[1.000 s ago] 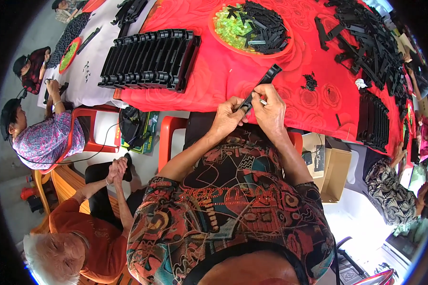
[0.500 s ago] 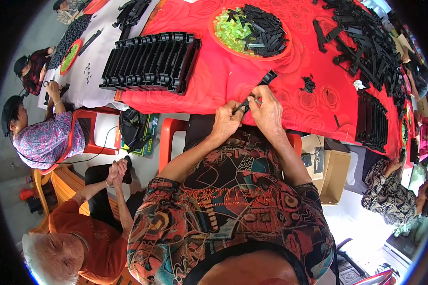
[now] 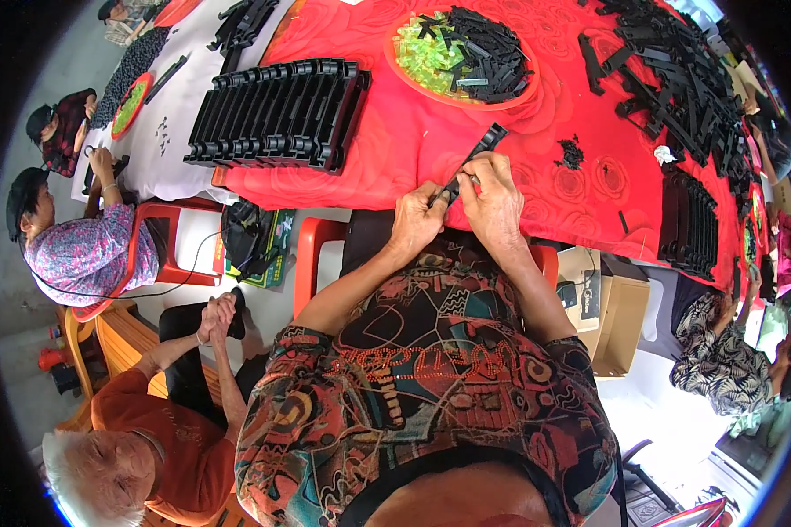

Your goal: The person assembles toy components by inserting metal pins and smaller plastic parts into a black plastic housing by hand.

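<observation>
Between my two hands, over the front edge of the red-covered table, I hold a long black plastic strip (image 3: 492, 137) slanting up to the right. My left hand (image 3: 417, 218) is closed round its lower end. My right hand (image 3: 494, 195) pinches it near the middle, fingers bent over it; whether a smaller piece is between those fingertips I cannot make out. The strip's far end, with a curled tip, sticks out beyond my right hand. Past it stands a round orange tray (image 3: 404, 77) of yellow-green clear pieces and small black strips.
A stacked row of black plastic parts (image 3: 277, 116) lies left on the red tablecloth (image 3: 373, 189). At right are a heap of long black parts (image 3: 677, 97), small black bits (image 3: 569, 155) and another stacked row (image 3: 690, 224). A person (image 3: 171, 439) sits at lower left; others work at nearby tables.
The black strip has turned a little in my hands and its far end is slightly higher. My right fingers have shifted along it. The clear piece lying on the tray's black strips no longer shows.
</observation>
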A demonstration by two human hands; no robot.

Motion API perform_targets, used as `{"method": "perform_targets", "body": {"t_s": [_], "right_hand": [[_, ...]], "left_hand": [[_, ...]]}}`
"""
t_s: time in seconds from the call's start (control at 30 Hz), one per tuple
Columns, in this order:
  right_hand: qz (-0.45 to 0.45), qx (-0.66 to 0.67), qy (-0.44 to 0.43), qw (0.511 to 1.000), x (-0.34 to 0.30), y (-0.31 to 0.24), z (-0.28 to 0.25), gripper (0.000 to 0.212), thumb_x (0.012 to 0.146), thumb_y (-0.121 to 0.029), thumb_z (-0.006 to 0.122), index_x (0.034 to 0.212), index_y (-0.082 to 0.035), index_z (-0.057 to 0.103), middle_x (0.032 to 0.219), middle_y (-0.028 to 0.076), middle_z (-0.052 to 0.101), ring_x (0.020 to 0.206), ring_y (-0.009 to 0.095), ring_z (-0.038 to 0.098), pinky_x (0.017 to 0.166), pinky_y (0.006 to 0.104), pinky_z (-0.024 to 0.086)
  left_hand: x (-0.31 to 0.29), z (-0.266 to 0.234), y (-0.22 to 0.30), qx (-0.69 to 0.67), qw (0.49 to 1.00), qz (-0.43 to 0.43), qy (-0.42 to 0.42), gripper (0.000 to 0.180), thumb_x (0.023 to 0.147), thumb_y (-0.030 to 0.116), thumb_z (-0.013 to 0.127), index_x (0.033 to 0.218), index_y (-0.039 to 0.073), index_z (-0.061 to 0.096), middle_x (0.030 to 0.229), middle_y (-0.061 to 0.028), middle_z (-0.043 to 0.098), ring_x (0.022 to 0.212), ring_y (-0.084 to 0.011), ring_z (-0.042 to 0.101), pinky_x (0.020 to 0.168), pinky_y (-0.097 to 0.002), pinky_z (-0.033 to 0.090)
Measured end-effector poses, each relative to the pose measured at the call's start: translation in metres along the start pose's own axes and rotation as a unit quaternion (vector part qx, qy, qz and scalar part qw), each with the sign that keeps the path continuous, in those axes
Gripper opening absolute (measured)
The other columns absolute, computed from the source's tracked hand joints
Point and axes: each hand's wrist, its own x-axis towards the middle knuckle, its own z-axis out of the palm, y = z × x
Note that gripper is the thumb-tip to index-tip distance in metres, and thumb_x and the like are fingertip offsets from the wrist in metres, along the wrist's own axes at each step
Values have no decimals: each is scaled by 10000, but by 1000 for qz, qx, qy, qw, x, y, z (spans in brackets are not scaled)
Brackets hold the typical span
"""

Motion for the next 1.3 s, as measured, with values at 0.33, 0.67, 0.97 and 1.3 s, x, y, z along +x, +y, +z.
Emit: {"method": "perform_targets", "body": {"t_s": [0.33,0.67,0.97,1.3], "right_hand": [[67,-57,57,994,7,2,3,560,679,-200,698,1089,-13,367,1013,182,498,750,366,580,586,421,474],[235,207,-44,949,9,20,22,350,700,-103,619,948,40,416,774,143,609,714,234,613,651,342,477],[247,224,19,943,6,20,30,298,681,-58,586,912,30,421,728,111,586,664,185,590,608,320,480],[251,255,32,933,8,11,25,296,672,-14,592,914,21,426,763,92,588,672,147,575,603,296,480]], "left_hand": [[1,-2,6,-72,997,-34,-20,159,826,66,488,681,0,501,525,-43,518,407,-97,492,379,-244,386],[-1,1,2,-102,994,-39,-17,175,824,78,488,669,-3,510,522,-44,520,399,-93,483,372,-244,374],[-3,2,6,-82,996,-23,-26,142,836,72,482,720,-4,512,539,-28,495,417,-87,486,386,-239,377],[-3,4,-6,-75,996,38,13,113,854,89,507,815,-13,537,599,-37,539,491,-73,492,445,-233,406]]}}
